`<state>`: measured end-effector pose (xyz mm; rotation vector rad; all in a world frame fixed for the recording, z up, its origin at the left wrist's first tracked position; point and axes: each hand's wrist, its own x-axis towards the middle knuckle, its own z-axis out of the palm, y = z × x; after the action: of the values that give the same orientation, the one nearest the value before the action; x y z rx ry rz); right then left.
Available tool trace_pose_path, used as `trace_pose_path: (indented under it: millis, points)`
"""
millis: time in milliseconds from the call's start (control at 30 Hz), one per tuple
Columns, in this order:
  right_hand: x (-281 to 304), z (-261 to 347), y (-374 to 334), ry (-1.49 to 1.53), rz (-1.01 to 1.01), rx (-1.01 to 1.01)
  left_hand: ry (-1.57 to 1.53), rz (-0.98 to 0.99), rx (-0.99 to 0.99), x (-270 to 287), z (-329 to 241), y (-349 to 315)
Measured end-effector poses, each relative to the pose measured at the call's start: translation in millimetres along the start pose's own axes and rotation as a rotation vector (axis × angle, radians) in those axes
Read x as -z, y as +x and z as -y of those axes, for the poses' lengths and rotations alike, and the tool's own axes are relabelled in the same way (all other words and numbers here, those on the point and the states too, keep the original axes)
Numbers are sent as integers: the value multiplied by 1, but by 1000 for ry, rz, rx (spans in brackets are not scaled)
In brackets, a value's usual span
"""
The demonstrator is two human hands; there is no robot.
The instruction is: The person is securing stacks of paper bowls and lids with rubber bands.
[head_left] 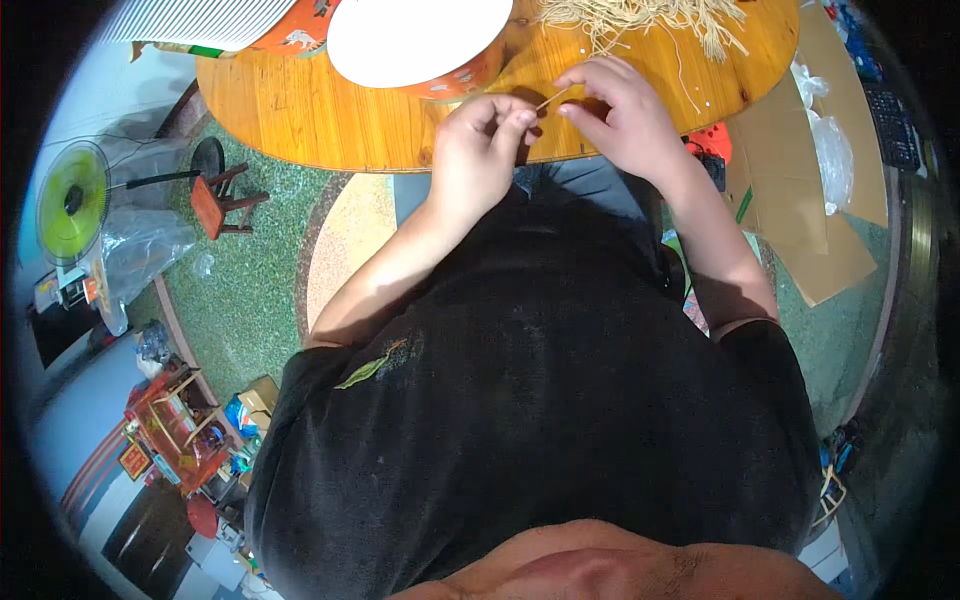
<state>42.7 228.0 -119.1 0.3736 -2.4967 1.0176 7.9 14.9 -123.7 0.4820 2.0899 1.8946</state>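
A thin tan cord (pixel 549 101) is stretched between my two hands, just above the near edge of the wooden table (pixel 290 115). My left hand (pixel 484 145) is closed, with thumb and fingers pinched on one end of it. The other end meets the fingertips of my right hand (pixel 628 118), whose fingers are curled, thumb a little below. Beyond my right hand lies a loose pile of similar beige cords (pixel 650 14), with one strand trailing toward the table edge. A large bucket with a round white top (pixel 415 38) stands beyond my left hand.
An orange container with a white ribbed top (pixel 215 20) sits at the far left of the table. On the floor at left are a small wooden stool (pixel 222 203) and a green-bladed fan (pixel 74 200). Flattened cardboard (pixel 785 170) and clear plastic (pixel 832 165) lie at right.
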Motion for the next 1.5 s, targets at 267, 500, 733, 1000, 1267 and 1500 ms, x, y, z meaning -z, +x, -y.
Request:
trace_pose_path:
  millis: [267,500,733,1000,1267,1500]
  points:
    - [15,-66,33,20,157,-256,558,-93,-459,61,-28,-34]
    - [44,-72,70,-244,64,-317,551,-208,-441,101,-54,-59]
    - [5,64,26,219,-115,33,641,-14,-320,92,-67,-61]
    - [-20,94,4,338,-47,-47,316,102,45,59,-70,-38]
    - [-23,85,-3,221,-172,16,262,162,119,43,-72,-28]
    - [-28,73,-3,556,-299,-299,370,-20,-484,53,-65,-8]
